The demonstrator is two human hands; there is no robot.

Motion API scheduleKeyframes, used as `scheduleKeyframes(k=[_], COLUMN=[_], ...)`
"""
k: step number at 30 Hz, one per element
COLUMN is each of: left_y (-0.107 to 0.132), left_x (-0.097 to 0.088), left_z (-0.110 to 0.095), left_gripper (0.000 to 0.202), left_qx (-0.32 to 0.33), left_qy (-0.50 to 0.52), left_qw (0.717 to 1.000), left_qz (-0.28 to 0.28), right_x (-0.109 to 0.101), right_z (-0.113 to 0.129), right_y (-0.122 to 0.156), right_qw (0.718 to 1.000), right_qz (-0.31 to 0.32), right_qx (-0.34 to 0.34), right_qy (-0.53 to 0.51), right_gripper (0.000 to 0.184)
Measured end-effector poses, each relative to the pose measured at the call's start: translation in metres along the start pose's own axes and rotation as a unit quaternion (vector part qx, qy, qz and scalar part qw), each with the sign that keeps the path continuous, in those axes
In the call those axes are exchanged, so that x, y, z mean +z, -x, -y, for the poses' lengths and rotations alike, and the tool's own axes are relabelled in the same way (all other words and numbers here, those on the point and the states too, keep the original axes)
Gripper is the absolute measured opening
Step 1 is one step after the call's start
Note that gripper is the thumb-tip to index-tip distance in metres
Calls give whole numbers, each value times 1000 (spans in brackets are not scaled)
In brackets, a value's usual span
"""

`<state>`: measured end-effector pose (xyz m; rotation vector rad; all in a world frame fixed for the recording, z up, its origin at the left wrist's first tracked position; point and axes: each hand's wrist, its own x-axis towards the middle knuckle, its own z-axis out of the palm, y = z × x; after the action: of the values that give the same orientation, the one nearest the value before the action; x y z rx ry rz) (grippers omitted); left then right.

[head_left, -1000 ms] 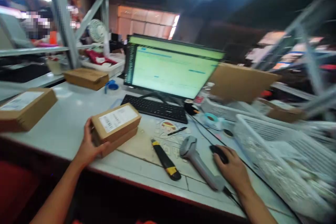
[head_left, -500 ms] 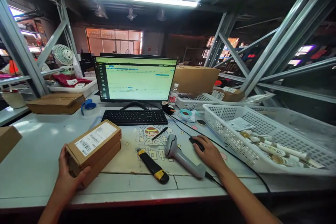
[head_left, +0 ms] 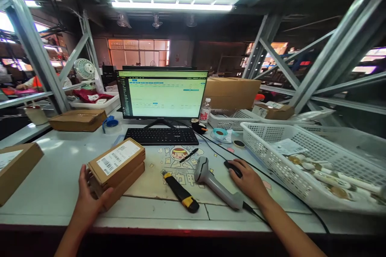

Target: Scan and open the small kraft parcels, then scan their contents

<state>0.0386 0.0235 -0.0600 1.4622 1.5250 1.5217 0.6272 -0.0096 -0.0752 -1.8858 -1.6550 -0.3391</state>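
Two stacked boxes (head_left: 117, 166) are sitting by the near edge of the table (head_left: 60, 211), and its white top is giving us room between them and the left box (head_left: 19, 172). On the right, the basket (head_left: 271, 164) is hemming us in, while the knife (head_left: 180, 191) and scanner (head_left: 220, 188) are taking up the near middle. Our left hand (head_left: 86, 202) is gripping the stack's near left end between thumb and fingers; our right hand (head_left: 250, 178) is curling over the mouse (head_left: 234, 169).
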Motion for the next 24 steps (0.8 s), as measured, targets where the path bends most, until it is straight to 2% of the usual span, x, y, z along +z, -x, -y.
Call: scheduleKeyframes(k=[6, 14, 24], left_y=[12, 3, 8], left_x=[3, 5, 2], left_z=[1, 25, 21], left_gripper=[134, 133, 127], left_qx=[9, -10, 9], left_qy=[-9, -19, -36], left_qw=[1000, 1000, 999], left_qz=[3, 4, -2], right_x=[6, 5, 4], right_z=[-14, -15, -15], right_y=[-4, -6, -7], right_qw=[1000, 999, 998], right_qz=[0, 16, 32], right_qx=[-17, -35, -54], right_qy=[6, -1, -19], right_gripper=[51, 52, 53])
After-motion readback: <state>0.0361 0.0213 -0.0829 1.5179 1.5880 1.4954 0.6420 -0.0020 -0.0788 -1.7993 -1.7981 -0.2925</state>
